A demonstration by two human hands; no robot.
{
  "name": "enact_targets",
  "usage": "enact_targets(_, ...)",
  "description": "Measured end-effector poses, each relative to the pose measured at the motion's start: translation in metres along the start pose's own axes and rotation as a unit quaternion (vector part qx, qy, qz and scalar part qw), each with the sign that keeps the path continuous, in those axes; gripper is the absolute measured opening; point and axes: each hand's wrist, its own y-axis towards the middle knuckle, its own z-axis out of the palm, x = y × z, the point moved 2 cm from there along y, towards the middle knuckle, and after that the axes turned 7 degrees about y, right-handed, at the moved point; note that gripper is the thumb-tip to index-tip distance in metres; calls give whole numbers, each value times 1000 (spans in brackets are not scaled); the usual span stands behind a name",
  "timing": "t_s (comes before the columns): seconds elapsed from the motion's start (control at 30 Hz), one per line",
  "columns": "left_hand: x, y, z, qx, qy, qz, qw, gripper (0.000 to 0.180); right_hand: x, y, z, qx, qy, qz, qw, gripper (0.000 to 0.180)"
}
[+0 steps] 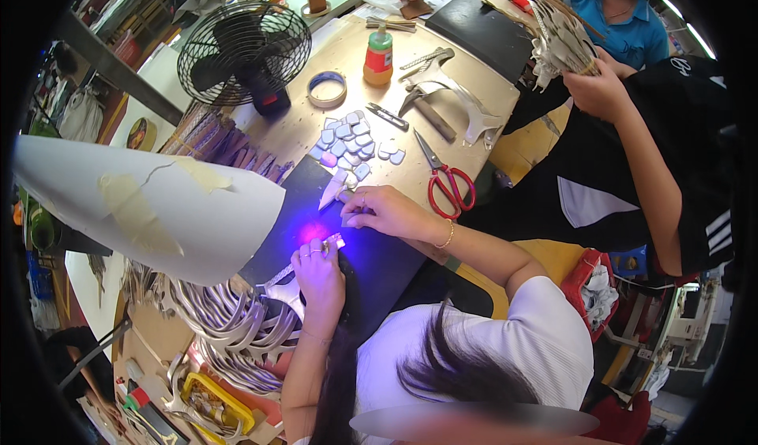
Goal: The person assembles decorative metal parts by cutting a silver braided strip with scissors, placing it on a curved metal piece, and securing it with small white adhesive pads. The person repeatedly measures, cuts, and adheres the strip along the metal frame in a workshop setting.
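Observation:
My left hand (319, 277) is closed on a silvery-white shoe strap (286, 292), whose end stands out past the fingertips under a violet-red glow on the black mat (365, 275). My right hand (391, 211) pinches what looks like a small grey tab (348, 221), just above the strap's end. Under that hand lies a hammer (332, 190); its head shows, and the hand and forearm cover most of its handle. Beyond the hands is a pile of small grey-blue tabs (344, 146) with a pink one among them.
Red-handled scissors (452, 191), snips (388, 116), another hammer (430, 113), a tape roll (327, 90) and a glue bottle (378, 56) lie or stand beyond. A white cone shade (158, 208), a fan (245, 56) and stacked straps (245, 322) flank the left. Two people work nearby, one holding strap bundles (564, 42).

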Motion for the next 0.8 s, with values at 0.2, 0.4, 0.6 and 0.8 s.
enact_targets(0.2, 0, -1, 2, -3, -13, -11, 1000, 43, 5, 3, -4, 26, 31, 63, 997, 15)
enact_targets(0.4, 0, -1, 2, -2, -18, -20, 1000, 40, 2, 4, -8, 43, -48, 33, 997, 17)
enact_targets(0.6, 0, -1, 1, 17, -19, -17, 1000, 39, -6, 1, -2, 59, -45, 23, 997, 17)
enact_targets(0.8, 0, 0, 3, 16, -16, -15, 1000, 36, 0, 2, -5, 76, -42, 25, 996, 18)
